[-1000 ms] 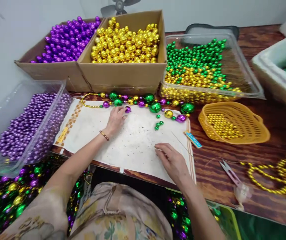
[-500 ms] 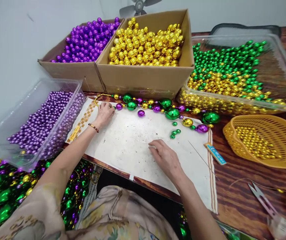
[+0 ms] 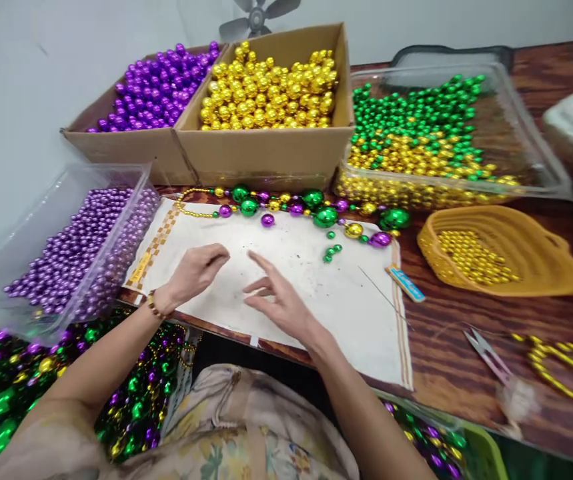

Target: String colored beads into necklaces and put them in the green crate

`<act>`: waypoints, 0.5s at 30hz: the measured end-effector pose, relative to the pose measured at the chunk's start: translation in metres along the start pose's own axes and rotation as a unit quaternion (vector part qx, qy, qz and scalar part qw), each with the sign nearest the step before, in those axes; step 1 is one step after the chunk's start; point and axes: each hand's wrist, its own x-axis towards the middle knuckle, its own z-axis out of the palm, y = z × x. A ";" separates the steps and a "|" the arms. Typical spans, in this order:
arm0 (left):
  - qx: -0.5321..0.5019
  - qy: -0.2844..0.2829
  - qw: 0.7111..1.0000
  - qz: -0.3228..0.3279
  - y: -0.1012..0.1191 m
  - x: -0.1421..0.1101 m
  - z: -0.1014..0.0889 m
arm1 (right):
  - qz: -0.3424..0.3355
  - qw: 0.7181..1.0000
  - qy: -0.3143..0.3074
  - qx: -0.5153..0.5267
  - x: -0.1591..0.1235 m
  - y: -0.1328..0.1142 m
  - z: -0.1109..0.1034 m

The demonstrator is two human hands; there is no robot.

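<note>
The left hand [image 3: 200, 270], left of the frame's middle, is curled, its fingertips drawn together; I cannot tell whether they pinch anything. A brown beaded bracelet [image 3: 155, 305] circles that wrist. The right hand [image 3: 283, 300], near the middle, has its fingers spread, the index finger stretched toward the left hand, with a gap between the two. Both are over a white cloth [image 3: 356, 340] on the dark wooden table [image 3: 446, 387].

Above the hands, along the cloth's upper edge, lies a string of beads [image 3: 325, 217] in green, purple and gold. A loose purple bead [image 3: 267, 220] sits just below it, and small green beads [image 3: 333, 252] lie right of centre. Farther right are a thin needle [image 3: 383, 295], a blue-labelled packet [image 3: 405, 283], scissors [image 3: 489, 357] and an orange basket [image 3: 551, 273] of gold beads.

A clear tub [image 3: 33, 227] of purple beads stands at left. Cardboard boxes [image 3: 266, 157] of purple and gold beads fill the upper middle; a clear bin [image 3: 531, 120] of green and gold beads is upper right.
</note>
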 end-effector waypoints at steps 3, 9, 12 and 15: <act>-0.135 0.002 0.984 -0.117 0.036 -0.027 0.004 | 0.001 0.996 -0.067 0.053 -0.001 0.001 0.011; -0.532 -0.213 0.717 -0.398 0.102 -0.082 0.062 | 0.110 0.993 0.000 0.041 -0.095 0.003 -0.063; -0.589 -0.396 0.576 -0.406 0.148 -0.092 0.104 | 0.190 0.978 0.088 -0.010 -0.173 -0.011 -0.118; -0.575 -0.488 0.543 -0.370 0.177 -0.085 0.125 | 0.204 0.944 0.241 -0.099 -0.241 -0.024 -0.165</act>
